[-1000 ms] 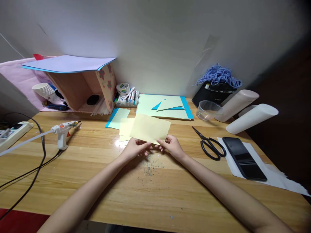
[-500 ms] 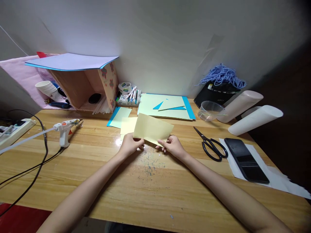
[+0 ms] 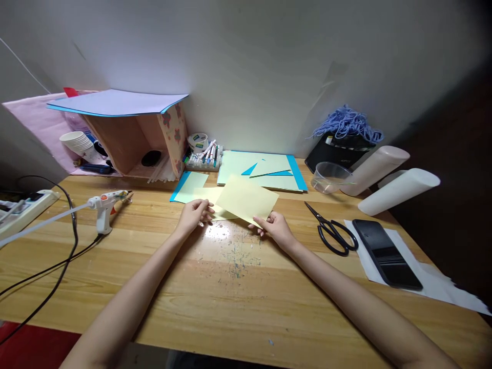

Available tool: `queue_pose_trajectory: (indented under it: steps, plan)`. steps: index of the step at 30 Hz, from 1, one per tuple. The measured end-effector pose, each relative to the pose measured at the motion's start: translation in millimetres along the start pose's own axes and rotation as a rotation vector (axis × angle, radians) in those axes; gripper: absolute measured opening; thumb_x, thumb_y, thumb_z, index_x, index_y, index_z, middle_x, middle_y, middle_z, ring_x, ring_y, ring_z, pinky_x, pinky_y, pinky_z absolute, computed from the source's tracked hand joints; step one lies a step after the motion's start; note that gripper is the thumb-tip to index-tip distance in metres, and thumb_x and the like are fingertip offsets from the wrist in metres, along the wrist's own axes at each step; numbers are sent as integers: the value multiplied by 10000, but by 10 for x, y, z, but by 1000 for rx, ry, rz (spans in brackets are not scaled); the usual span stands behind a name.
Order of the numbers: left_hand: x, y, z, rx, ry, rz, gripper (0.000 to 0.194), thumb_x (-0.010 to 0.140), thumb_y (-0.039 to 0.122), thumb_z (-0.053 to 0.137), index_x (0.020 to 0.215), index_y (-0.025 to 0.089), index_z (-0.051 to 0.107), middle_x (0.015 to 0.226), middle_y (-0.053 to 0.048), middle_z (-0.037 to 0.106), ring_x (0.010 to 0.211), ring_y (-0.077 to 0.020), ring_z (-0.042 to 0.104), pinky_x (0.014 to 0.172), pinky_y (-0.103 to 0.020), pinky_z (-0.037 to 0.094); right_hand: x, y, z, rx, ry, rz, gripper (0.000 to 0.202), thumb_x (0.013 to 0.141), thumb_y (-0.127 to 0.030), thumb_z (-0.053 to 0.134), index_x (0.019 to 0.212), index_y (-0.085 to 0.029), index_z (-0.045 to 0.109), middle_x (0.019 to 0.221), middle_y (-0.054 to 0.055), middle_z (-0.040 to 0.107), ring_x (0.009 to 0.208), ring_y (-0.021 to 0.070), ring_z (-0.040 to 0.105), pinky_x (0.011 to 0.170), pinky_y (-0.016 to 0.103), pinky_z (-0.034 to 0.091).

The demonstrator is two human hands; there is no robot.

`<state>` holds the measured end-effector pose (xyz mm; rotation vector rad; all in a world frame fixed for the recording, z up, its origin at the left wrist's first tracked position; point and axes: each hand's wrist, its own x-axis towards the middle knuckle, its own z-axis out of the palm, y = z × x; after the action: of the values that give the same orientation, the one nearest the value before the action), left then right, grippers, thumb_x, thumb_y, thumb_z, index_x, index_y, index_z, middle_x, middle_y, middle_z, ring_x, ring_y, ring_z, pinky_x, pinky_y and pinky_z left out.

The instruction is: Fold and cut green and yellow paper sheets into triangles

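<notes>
My right hand [image 3: 274, 227] pinches the lower right corner of a pale yellow sheet of paper [image 3: 248, 199], which is tilted over the table. Another pale yellow sheet [image 3: 221, 211] lies beneath it, partly covered. My left hand [image 3: 195, 215] is at the left edge of that lower sheet, its fingers loosely curled and apart. It no longer touches the upper sheet. Just behind the left hand lies a pale green sheet [image 3: 193, 185] with a blue strip [image 3: 180, 187].
Black-handled scissors [image 3: 333, 233] and a phone [image 3: 386, 253] lie to the right. A glue gun [image 3: 104, 210] with its cord is on the left. Behind stand an open box [image 3: 177, 133], markers [image 3: 205, 159], stacked paper [image 3: 234, 174], a clear bowl [image 3: 331, 178] and white bottles [image 3: 400, 192].
My left hand has let go of the upper yellow sheet and shifted left. The right hand still holds that sheet, which has swung slightly right and flatter, uncovering more of the lower sheet.
</notes>
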<state>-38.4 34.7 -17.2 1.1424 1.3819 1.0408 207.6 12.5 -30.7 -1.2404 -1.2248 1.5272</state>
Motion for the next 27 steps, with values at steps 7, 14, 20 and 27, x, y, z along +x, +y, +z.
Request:
queue_pose_trajectory:
  steps: [7,14,20,27]
  plan:
    - [-68,13,36,-119,-173,2,336,613,424,724,717,148,563,596,41,534,556,-87,566,474,-156,402,46,84,-57,19,-155,-39,356,655,-409,699,858,-133,601,796,62,684,647,153,618,600,278,511]
    - [-42,98,-103,-27,-207,-23,292,621,393,725,704,142,602,644,21,562,513,-64,485,502,-184,410,130,22,-237,108,-311,28,298,723,-384,652,898,-145,620,800,44,664,671,132,612,638,258,484]
    - [5,20,-50,-6,-22,119,397,631,416,706,899,140,608,782,-25,602,662,-122,546,597,-226,439,115,-31,-267,12,-438,27,245,658,-327,718,760,-115,650,725,26,640,648,109,576,642,233,453]
    - [-105,-24,176,95,74,242,353,717,433,623,940,172,542,999,-66,556,902,-181,539,717,-279,468,89,37,-178,-8,-287,-52,302,595,-351,749,756,-120,640,690,13,620,603,118,550,550,226,427]
